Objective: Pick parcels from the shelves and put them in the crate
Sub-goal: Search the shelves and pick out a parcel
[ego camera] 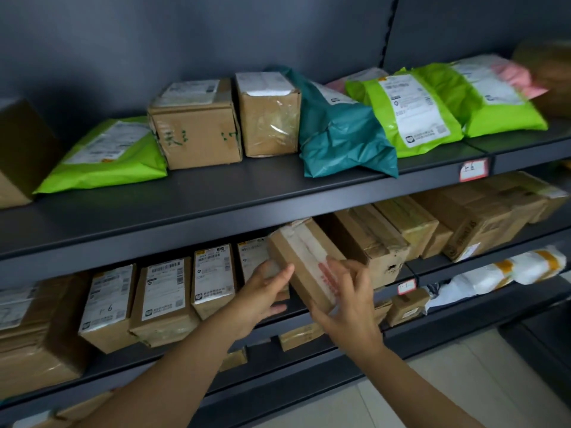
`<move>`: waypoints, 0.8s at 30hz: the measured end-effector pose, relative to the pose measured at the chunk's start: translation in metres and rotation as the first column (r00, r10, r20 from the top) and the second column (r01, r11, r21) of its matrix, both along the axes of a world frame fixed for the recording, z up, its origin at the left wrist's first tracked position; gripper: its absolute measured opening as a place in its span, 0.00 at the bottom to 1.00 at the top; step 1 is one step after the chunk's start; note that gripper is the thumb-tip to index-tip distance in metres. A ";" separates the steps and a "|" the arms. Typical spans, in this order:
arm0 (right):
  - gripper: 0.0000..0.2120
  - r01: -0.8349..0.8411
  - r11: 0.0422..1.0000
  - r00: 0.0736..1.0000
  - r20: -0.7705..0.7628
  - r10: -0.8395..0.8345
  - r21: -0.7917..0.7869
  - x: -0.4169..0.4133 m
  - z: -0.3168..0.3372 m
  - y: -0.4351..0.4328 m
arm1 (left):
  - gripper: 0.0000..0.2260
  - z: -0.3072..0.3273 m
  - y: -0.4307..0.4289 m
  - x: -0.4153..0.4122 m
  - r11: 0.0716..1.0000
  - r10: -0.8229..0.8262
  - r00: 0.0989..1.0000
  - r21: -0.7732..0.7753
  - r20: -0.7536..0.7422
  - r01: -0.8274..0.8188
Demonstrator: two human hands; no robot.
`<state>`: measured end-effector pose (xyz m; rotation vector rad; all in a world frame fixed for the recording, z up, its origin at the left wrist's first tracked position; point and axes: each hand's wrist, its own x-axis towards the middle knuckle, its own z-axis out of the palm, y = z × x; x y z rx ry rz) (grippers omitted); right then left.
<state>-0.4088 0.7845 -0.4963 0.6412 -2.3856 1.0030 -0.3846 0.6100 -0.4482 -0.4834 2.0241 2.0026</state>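
Observation:
A taped brown cardboard parcel (304,257) with red print along its tape sticks out, tilted, from the middle shelf (408,270). My left hand (262,293) holds its left side, thumb on the upper edge and fingers curled beneath. My right hand (346,299) grips its near right corner, fingers spread over the top face. More brown boxes with white labels (163,299) stand in a row to the left on the same shelf. No crate is in view.
The upper shelf (216,199) carries green mailers (105,159), two brown boxes (197,134), a teal bag (343,134) and more green bags (417,112). Larger boxes (475,217) fill the middle shelf's right. White bags (506,270) lie lower right. Pale floor tiles (463,381) show below.

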 end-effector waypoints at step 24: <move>0.29 -0.076 0.937 0.993 -0.059 0.103 0.341 0.017 -0.004 0.037 | 0.22 -0.001 0.009 0.001 0.842 0.399 0.910 0.348 0.115 -0.413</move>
